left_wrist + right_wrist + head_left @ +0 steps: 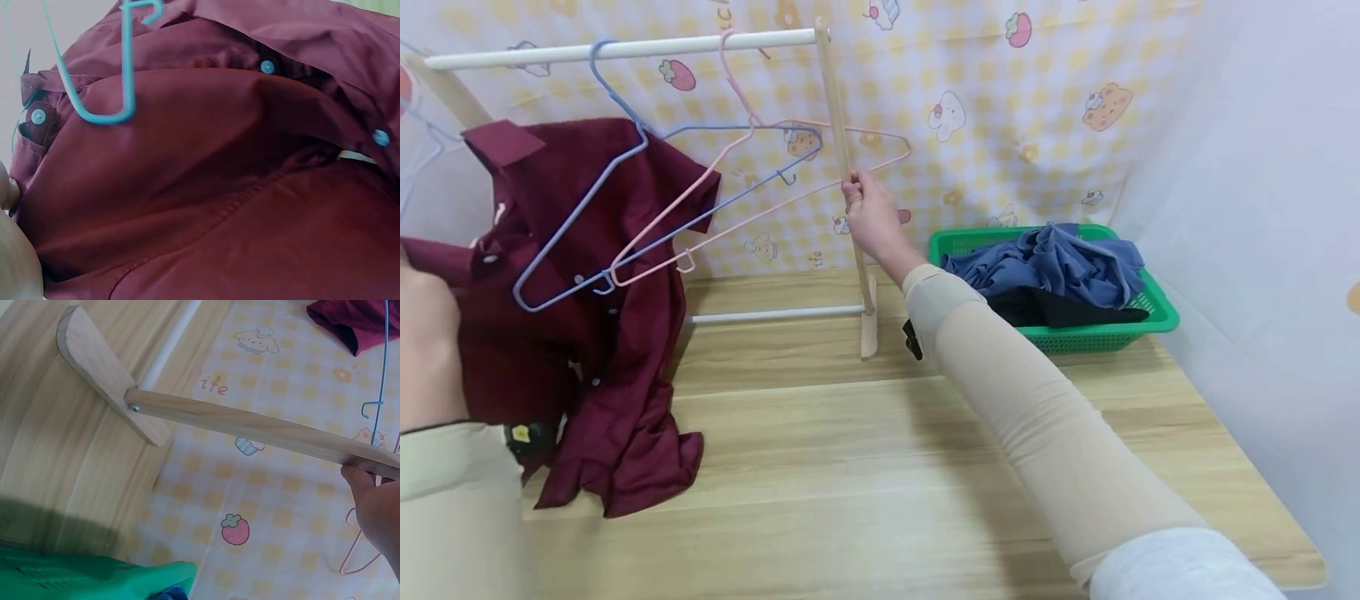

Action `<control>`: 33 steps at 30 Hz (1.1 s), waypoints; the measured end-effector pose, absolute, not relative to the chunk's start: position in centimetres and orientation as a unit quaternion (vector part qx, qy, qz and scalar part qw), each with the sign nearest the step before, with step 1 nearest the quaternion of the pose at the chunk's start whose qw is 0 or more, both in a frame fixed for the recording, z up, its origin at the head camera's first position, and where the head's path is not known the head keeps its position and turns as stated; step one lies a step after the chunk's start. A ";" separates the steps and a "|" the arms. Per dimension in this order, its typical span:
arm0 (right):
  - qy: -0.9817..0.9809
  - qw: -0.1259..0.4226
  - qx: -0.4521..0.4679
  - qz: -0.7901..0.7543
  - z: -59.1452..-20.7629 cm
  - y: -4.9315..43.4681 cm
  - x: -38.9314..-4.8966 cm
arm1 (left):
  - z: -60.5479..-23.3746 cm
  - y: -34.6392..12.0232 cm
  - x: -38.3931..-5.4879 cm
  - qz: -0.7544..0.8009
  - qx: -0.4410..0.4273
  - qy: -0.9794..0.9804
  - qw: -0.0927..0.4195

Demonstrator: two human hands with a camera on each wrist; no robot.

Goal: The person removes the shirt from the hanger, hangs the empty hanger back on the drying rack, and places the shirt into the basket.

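A maroon button-up shirt (640,417) hangs at the left, its lower part reaching down over the table. At the left edge of the head view my left hand (428,346) holds the shirt's front by its edge; most of the fingers are hidden. My right hand (874,215) grips the right wooden post of a small clothes rack (837,108), with the thumb against the wood in the right wrist view. Between the hands, a blue hanger (576,208) and a pink hanger (790,200) hang from the rack's white rail, both without clothes.
A green basket (1097,337) with blue and black clothes (1052,258) stands right of the rack on the wooden table (820,467). A pale hanger (430,133) shows at the far left. Behind the rack hangs a checked cloth (970,75); a white wall (1262,183) rises at right.
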State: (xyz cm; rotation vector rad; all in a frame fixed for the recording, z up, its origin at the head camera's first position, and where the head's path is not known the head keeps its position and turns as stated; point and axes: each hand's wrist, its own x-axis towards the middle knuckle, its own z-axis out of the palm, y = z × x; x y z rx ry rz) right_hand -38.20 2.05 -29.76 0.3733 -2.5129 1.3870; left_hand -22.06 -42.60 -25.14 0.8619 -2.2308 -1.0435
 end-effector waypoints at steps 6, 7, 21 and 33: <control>-0.859 0.138 0.131 0.476 -29.9 2.1 -38.1 | -28.4 -43.3 -19.0 -0.398 0.383 -0.807 0.210; -0.859 0.140 0.131 0.474 -29.9 2.1 -38.1 | -29.1 -43.2 -18.5 -0.396 0.391 -0.802 0.217; -0.860 0.137 0.138 0.471 -30.0 2.1 -38.3 | -39.3 -45.1 -11.1 -0.424 0.358 -0.773 0.308; -0.861 0.132 0.137 0.472 -29.8 2.1 -38.2 | -45.5 -49.0 -7.1 -0.402 0.167 -0.777 0.454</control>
